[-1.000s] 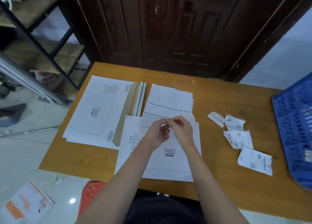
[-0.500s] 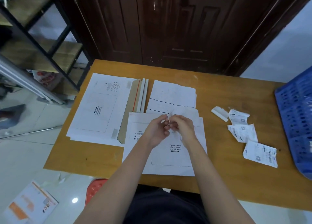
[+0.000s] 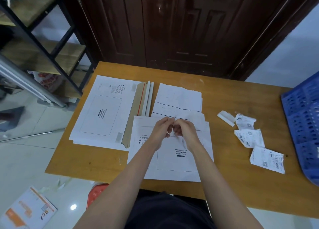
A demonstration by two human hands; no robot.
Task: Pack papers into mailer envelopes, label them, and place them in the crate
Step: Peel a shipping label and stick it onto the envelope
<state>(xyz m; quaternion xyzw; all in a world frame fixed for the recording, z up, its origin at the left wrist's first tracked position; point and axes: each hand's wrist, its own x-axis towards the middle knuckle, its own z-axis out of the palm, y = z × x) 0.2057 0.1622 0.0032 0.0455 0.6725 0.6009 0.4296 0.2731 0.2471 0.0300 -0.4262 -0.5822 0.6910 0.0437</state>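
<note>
Two hands meet over the near mailer envelope, which lies flat at the front of the wooden surface, printed waybill box facing up. Our left hand and right hand have their fingers curled together at the fingertips, apparently pinching a thin pale sliver, perhaps a seal-strip liner or a label backing; we cannot tell which, and the grip itself is partly hidden. Item: loose papers with ruled lines, lying just behind the envelope, their near edge under its top. Item: stack of spare mailers to the left, several flaps folded open beside it. Item: three crumpled waybill labels to the right, well apart from the envelope, with a small white strip beside them. Item: blue crate at the right edge, only partly in view. Risks, as we judge them: a peeled liner may tear short and leave adhesive covered; exposed adhesive could catch the loose papers behind; the creased labels may not lie flat inside the printed box; and we cannot see whether the envelope is filled, so sealing now could close it empty.
</note>
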